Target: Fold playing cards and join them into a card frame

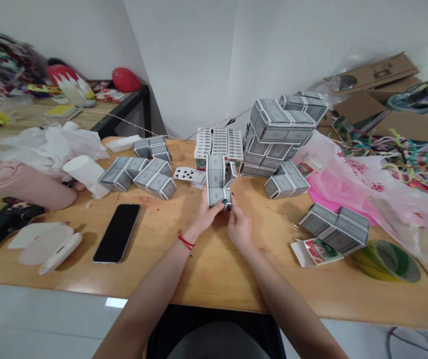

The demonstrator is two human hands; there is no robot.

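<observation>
My left hand, with a red string bracelet on its wrist, closes round the lower left of a grey-patterned playing-card block. My right hand pinches the block's lower right corner, its fingertips partly hidden behind it. The block is held upright over the table, with a tall left part and a flap standing out at the upper right. Just behind it are loose playing cards, the front one face up, and neat rows of white card boxes.
More card blocks stand at the left, with a tall stack at the back right. A black phone, paper roll, pink roll, opened card box, green-yellow tape roll and plastic bag lie around the table.
</observation>
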